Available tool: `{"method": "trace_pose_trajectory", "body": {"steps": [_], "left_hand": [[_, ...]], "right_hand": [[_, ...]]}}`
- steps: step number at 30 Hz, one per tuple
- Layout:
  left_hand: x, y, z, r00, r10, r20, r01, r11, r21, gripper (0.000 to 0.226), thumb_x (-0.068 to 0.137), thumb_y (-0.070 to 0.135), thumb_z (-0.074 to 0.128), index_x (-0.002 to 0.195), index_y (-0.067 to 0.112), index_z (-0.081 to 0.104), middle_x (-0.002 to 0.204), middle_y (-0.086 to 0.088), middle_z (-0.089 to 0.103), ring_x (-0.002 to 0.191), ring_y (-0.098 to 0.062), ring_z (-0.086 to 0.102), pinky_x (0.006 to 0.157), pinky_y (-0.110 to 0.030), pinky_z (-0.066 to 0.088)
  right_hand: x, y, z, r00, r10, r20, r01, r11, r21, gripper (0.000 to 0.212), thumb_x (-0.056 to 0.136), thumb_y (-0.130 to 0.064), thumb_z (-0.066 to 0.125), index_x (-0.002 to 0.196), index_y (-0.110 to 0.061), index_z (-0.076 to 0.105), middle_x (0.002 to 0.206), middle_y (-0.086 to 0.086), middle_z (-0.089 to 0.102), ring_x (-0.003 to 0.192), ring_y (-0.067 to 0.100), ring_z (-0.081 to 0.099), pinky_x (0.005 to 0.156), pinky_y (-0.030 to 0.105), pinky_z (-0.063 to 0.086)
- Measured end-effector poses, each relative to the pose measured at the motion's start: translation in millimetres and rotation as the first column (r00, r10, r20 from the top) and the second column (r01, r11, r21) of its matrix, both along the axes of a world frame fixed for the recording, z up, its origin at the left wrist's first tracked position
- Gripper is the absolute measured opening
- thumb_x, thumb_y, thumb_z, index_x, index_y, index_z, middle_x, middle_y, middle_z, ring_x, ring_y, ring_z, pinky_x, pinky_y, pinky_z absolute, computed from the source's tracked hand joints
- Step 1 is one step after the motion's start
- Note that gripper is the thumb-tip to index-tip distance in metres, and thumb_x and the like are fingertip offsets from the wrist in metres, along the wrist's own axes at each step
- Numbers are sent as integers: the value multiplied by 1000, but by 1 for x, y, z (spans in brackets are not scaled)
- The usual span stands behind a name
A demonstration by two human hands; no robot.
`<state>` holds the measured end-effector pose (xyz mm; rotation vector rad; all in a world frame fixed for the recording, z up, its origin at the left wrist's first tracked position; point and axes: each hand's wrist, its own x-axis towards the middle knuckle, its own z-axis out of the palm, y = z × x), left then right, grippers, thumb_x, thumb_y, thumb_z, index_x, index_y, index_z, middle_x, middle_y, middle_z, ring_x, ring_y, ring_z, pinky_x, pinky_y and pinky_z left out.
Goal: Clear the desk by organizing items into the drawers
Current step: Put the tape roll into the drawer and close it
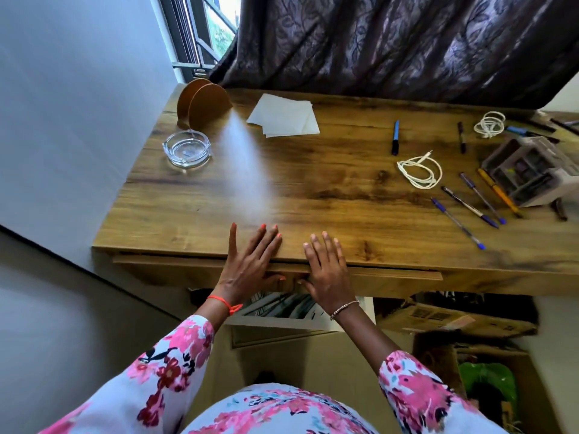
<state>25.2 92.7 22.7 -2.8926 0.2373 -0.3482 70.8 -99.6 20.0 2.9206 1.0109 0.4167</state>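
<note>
Resting flat and spread at the desk [313,195] front edge, the left hand [250,261] and right hand [326,267] hold nothing, thumbs tucked under at the drawer [391,272] lip, which seems barely open. The pens [470,208] and cords [419,172], well apart at right, are judged light, the pens stiff and prone to rolling and best pinched mid-barrel, the cords limp and best gathered; the glass ashtray [186,148] is judged heavy and fragile.

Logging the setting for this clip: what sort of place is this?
Probably a home room with a work desk. A wooden desk stands against a curtain and window, strewn with pens and paper, with cardboard boxes on the floor.
</note>
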Motion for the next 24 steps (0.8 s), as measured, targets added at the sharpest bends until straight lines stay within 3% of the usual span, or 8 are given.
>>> {"method": "trace_pose_trajectory", "body": {"steps": [2, 6, 10, 15, 19, 24], "left_hand": [[10, 6, 4, 999, -29, 18, 30, 1000, -9, 87, 71, 72, 53, 135, 13, 47, 142, -11, 46, 130, -31, 44, 98, -73, 23], [17, 8, 2, 997, -47, 62, 53, 993, -101, 88, 64, 64, 69, 132, 11, 51, 138, -15, 50, 123, -36, 51, 94, -63, 41], [19, 8, -1, 997, -34, 76, 44, 989, -139, 82, 66, 60, 71, 131, 13, 53, 137, -13, 52, 123, -34, 52, 94, -60, 43], [19, 10, -4, 995, -51, 84, 61, 989, -132, 81, 67, 61, 69, 131, 14, 52, 137, -13, 52, 123, -35, 52, 93, -59, 44], [18, 10, -4, 997, -50, 59, 58, 989, -134, 81, 69, 62, 67, 132, 14, 51, 138, -13, 50, 124, -34, 51, 95, -59, 42], [18, 10, -5, 998, -49, 28, 52, 988, -144, 75, 76, 63, 56, 134, 16, 49, 140, -14, 48, 124, -36, 51, 95, -60, 41]], "right_hand": [[4, 1, -2, 1000, 10, 16, -10, 999, 32, 78, 50, -37, 87, 117, -7, 61, 122, 17, 62, 119, 39, 53, 101, 54, 36], [6, 6, -5, 998, -7, 55, 2, 997, 83, 57, 59, -25, 85, 109, -6, 63, 116, 16, 65, 116, 40, 56, 98, 54, 41], [5, 10, -8, 997, -17, 70, 12, 997, 73, 55, 64, -21, 83, 110, -6, 56, 114, 16, 66, 114, 41, 57, 95, 54, 44], [5, 11, -5, 997, -26, 70, 26, 1000, 6, 46, 64, -21, 84, 103, -5, 67, 112, 16, 68, 111, 41, 59, 92, 53, 47], [4, 14, 0, 998, -56, 31, 56, 998, 23, 50, 60, -20, 85, 105, -7, 69, 113, 14, 68, 112, 38, 59, 91, 52, 48], [-2, 8, 10, 995, -69, -71, 68, 997, -27, 73, 64, -24, 81, 129, -8, 52, 135, 14, 53, 126, 34, 48, 101, 49, 42]]}}
